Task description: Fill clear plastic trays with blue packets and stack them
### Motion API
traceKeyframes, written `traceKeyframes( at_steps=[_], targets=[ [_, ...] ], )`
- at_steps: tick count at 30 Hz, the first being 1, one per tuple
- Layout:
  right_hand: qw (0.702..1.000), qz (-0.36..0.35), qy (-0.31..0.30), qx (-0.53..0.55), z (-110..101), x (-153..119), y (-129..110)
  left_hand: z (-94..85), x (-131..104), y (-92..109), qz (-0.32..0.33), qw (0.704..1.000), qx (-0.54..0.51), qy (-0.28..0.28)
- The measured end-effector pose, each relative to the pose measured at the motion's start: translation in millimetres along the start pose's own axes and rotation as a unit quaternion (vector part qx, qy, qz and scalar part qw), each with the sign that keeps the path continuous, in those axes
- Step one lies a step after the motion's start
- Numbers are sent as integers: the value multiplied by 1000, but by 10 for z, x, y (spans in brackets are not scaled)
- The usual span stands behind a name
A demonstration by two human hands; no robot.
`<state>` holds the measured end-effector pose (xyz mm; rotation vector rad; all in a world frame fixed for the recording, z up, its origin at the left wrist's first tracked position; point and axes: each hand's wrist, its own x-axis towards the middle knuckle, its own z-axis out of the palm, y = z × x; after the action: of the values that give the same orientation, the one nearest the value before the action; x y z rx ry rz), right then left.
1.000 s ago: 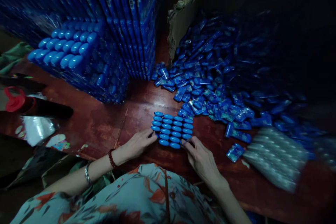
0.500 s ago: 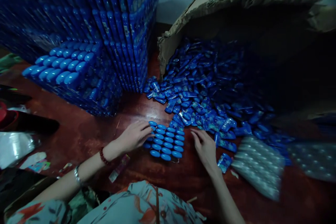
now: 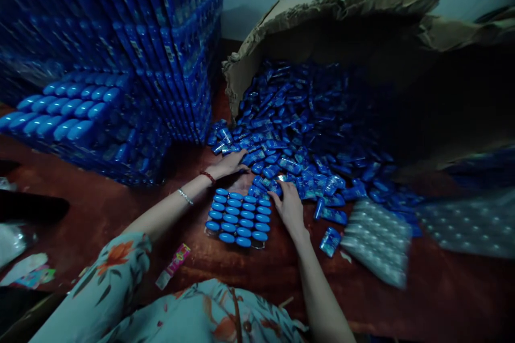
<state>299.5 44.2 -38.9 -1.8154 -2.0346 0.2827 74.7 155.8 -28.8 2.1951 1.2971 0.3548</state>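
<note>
A block of small blue bottles (image 3: 236,218) stands in tight rows on the dark red table, their rounded blue ends facing up. Behind it, a loose heap of shiny blue bottles (image 3: 298,142) spills out of a cardboard box. My left hand (image 3: 230,165) reaches into the heap's near left edge, thumb and fingers apart, nothing visibly held. At the front edge of the heap, my right hand (image 3: 288,204) has its thumb and fingers around a small blue bottle (image 3: 275,187), partly hidden by the fingers.
Tall stacks of wrapped blue bottles (image 3: 161,59) rise at the left, with a lower stack (image 3: 86,112) before them. The torn cardboard box (image 3: 245,67) fills the back right. A clear bumpy tray (image 3: 380,241) lies right of my hand; a pink packet (image 3: 174,265) lies near me.
My left hand has left the block's side and moved forward to the heap. My right hand has moved forward onto bottles at the heap's front edge. The view has shifted right.
</note>
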Motion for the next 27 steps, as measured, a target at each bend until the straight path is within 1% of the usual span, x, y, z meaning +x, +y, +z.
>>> traceKeyframes(
  at_steps=[2, 4, 5, 8, 10, 12, 13, 15, 17, 19, 21, 22, 23, 24, 25, 27],
  targets=[
    [1000, -4, 5, 11, -15, -140, 18, -26, -206, -136, 24, 1000, 0, 17],
    [1000, -7, 3, 27, -32, -273, 38, -38, -502, -279, 45, 998, 15, 49],
    [999, -6, 1, 40, -43, -339, 52, -35, -678, -341, 44, 996, 29, 66],
    [995, 20, -9, 98, -85, -549, 128, 3, -1259, -440, -11, 991, 73, 111],
    [990, 59, -27, 127, -127, -703, 199, 55, -1636, -420, -57, 986, 77, 137],
    [986, 96, -52, 130, -190, -866, 269, 126, -1964, -340, -105, 979, 49, 167],
    [985, 103, -64, 127, -231, -948, 298, 166, -2105, -282, -131, 974, 26, 185],
    [983, 95, -87, 128, -332, -1106, 336, 249, -2342, -141, -192, 954, -29, 228],
    [980, 86, -115, 135, -452, -1244, 345, 322, -2521, 17, -264, 923, -88, 265],
    [974, 98, -152, 137, -570, -1341, 323, 373, -2648, 169, -331, 887, -150, 286],
    [966, 113, -188, 137, -666, -1380, 262, 401, -2730, 292, -365, 858, -217, 290],
    [962, 110, -205, 140, -699, -1377, 212, 407, -2756, 339, -370, 851, -245, 283],
    [961, 97, -216, 145, -720, -1363, 148, 410, -2776, 379, -368, 849, -265, 270],
    [961, 72, -217, 154, -728, -1341, 72, 411, -2790, 415, -361, 854, -274, 255],
    [964, 38, -204, 163, -723, -1316, -12, 413, -2798, 449, -350, 864, -273, 239],
    [973, -36, -149, 175, -668, -1276, -173, 420, -2801, 518, -321, 885, -255, 220]
  ],
)
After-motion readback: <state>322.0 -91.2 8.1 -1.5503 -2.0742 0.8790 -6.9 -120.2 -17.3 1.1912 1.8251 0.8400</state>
